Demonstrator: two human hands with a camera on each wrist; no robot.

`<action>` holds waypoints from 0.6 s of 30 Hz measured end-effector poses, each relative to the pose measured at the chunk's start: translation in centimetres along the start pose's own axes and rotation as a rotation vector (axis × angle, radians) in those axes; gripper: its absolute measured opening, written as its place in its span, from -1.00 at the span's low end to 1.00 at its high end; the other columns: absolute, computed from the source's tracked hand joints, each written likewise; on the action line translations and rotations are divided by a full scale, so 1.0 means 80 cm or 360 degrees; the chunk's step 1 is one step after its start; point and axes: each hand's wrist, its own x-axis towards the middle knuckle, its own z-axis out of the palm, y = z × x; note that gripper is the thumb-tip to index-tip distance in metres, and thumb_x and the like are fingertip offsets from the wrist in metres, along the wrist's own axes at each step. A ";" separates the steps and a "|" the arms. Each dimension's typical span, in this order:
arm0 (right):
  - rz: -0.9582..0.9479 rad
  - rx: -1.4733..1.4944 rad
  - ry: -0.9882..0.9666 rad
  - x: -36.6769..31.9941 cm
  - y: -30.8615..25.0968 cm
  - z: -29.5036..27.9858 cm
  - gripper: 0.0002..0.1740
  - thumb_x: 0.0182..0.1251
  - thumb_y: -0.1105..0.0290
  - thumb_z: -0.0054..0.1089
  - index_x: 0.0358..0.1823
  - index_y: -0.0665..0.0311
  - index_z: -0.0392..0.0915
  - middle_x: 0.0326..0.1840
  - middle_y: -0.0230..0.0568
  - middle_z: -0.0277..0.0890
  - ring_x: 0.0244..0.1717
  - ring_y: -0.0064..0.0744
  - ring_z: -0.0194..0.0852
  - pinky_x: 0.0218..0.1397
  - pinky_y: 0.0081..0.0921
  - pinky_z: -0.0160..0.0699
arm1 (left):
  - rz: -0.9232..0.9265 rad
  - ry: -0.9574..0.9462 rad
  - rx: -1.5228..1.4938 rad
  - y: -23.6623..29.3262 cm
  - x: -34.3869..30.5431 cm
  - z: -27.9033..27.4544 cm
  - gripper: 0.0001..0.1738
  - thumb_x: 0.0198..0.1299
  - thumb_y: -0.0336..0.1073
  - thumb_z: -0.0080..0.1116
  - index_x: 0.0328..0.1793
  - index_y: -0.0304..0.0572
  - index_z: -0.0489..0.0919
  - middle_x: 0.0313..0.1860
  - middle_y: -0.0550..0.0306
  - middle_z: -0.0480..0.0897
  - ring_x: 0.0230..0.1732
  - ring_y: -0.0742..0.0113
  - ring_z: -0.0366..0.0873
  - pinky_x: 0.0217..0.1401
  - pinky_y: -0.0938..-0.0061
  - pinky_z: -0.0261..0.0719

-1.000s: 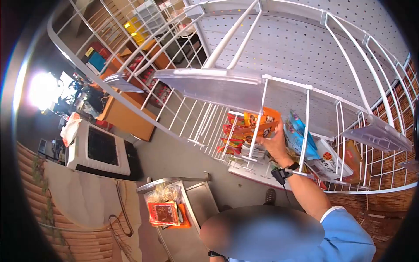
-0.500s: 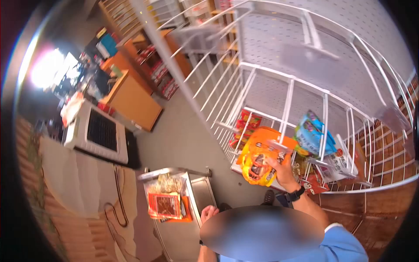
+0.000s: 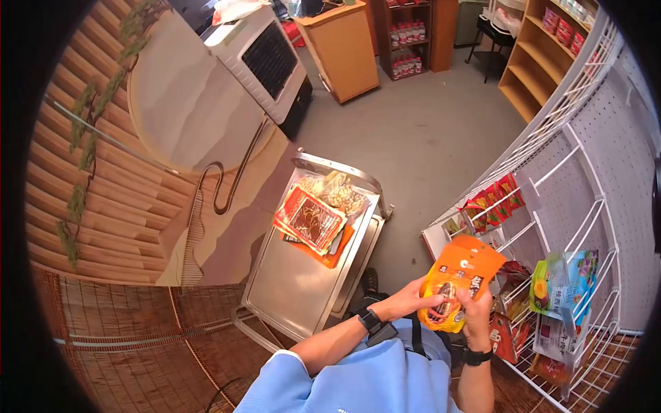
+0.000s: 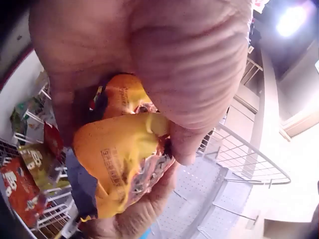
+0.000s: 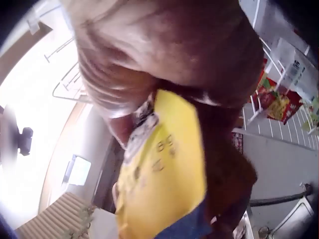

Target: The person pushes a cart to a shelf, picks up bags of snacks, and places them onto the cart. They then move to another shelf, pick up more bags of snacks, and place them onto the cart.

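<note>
An orange-and-yellow snack pouch [image 3: 460,275] is held in front of the body between both hands. My left hand [image 3: 407,300] grips its left edge, thumb across the front; my right hand [image 3: 476,318] grips the lower right side. In the left wrist view the left hand [image 4: 149,55] pinches the pouch [image 4: 119,154], with the other hand's fingers below it. The right wrist view has the right hand [image 5: 169,50] closed round the yellow side of the pouch [image 5: 169,169].
A metal cart [image 3: 286,282] to the left carries red packets [image 3: 313,219] and clear bags [image 3: 341,193]. At right, a white wire rack [image 3: 606,275] holds a blue-green pouch [image 3: 578,279] and red packets [image 3: 497,201]. A wooden cabinet [image 3: 342,51] and shelf [image 3: 540,62] stand farther back.
The pouch has come out of the rack in my right hand, and my left hand has come up to grip it too. The head view has turned left towards the cart.
</note>
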 end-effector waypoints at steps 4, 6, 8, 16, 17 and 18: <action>0.0015 -0.0119 0.0022 0.002 0.031 0.018 -0.37 0.26 0.42 0.48 0.30 0.36 0.38 0.11 -0.19 0.62 0.03 -0.42 0.65 0.14 -0.43 0.65 | -0.0013 0.0277 0.0019 -0.014 -0.015 -0.023 -0.29 0.35 -0.21 0.38 0.52 -0.27 0.33 0.32 0.12 0.59 0.29 0.36 0.55 0.41 0.35 0.52; 0.0094 -0.0128 -0.0013 -0.002 0.039 0.024 -0.40 0.25 0.43 0.50 0.26 0.37 0.42 0.12 -0.20 0.62 0.04 -0.42 0.65 0.16 -0.43 0.65 | 0.0071 0.0388 -0.0052 -0.024 -0.026 -0.032 -0.36 0.35 -0.26 0.37 0.47 -0.28 0.38 0.28 0.11 0.62 0.25 0.36 0.58 0.38 0.34 0.55; 0.0349 -0.0094 -0.0292 -0.003 0.055 0.026 -0.41 0.25 0.42 0.51 0.26 0.38 0.43 0.14 -0.21 0.62 0.09 -0.44 0.63 0.18 -0.43 0.64 | 0.0068 0.0624 -0.0310 -0.036 -0.032 -0.048 -0.42 0.37 -0.29 0.34 0.43 -0.27 0.40 0.26 0.10 0.63 0.23 0.36 0.60 0.35 0.35 0.58; 0.0389 -0.0160 -0.0520 0.004 0.077 0.043 -0.41 0.32 0.45 0.44 0.31 0.41 0.40 0.17 -0.22 0.61 0.12 -0.45 0.62 0.24 -0.43 0.63 | 0.0207 0.0903 -0.0454 -0.042 -0.052 -0.072 -0.51 0.49 -0.27 0.15 0.45 -0.24 0.37 0.29 0.09 0.61 0.24 0.29 0.62 0.33 0.27 0.63; 0.0419 -0.0144 -0.0519 0.007 0.075 0.045 -0.42 0.32 0.46 0.43 0.31 0.41 0.40 0.17 -0.20 0.61 0.13 -0.45 0.62 0.25 -0.42 0.62 | 0.0191 0.0958 -0.0499 -0.041 -0.056 -0.072 -0.52 0.49 -0.23 0.16 0.44 -0.17 0.39 0.27 0.12 0.62 0.21 0.30 0.63 0.26 0.28 0.66; 0.0447 -0.0125 -0.0518 0.010 0.074 0.046 -0.43 0.32 0.47 0.42 0.30 0.42 0.40 0.18 -0.19 0.61 0.14 -0.45 0.61 0.26 -0.42 0.62 | 0.0176 0.1012 -0.0541 -0.038 -0.060 -0.073 -0.53 0.48 -0.19 0.17 0.43 -0.11 0.40 0.25 0.15 0.63 0.17 0.32 0.65 0.19 0.29 0.68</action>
